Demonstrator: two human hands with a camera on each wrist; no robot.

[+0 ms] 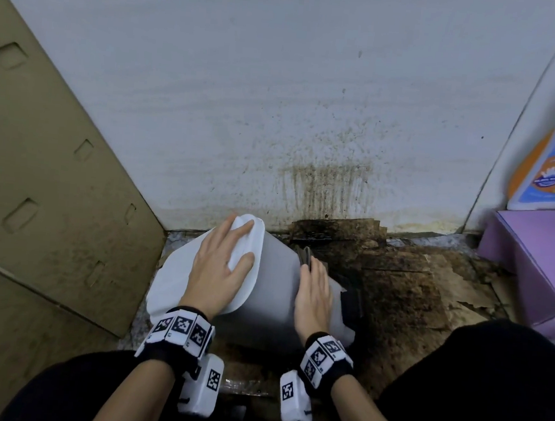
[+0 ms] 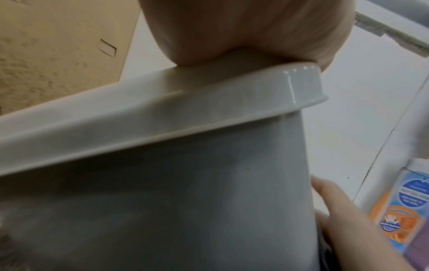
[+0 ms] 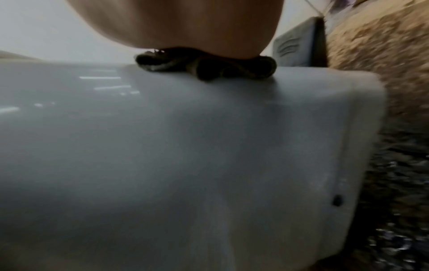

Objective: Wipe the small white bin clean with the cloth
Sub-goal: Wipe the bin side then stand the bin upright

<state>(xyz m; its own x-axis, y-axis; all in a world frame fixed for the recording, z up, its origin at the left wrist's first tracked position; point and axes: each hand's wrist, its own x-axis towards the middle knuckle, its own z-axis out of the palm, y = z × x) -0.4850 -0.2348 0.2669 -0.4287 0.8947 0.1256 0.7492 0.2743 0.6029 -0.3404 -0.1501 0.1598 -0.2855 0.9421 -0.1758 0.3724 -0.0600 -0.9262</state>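
Small white bin, lying on its side on the floor near the base of the wall, rim to the left and base to the right, between the person's knees. Left hand: fingers spread and nearly straight, palm flat on the rim end of the bin; it presses rather than grips. Right hand: laid along the upper side wall of the bin with fingers extended, a dark cloth trapped under the fingertips against the plastic.

Left of the bin, a sheet of brown cardboard leans against the wall. Right of the bin, the floor is covered by stained, darkened cardboard; the wall above it carries brown drip marks. Far right, a lilac box with an orange and blue bottle standing behind it.

The head view alone shows both hands at once and the stained wall. The left wrist view shows what the head view hides: the heel of the left hand bearing on the flanged rim, and the right hand's fingers at the bin's far edge. The right wrist view alone shows the cloth bunched in folds beneath the right hand; how the fingers curl round it cannot be told.
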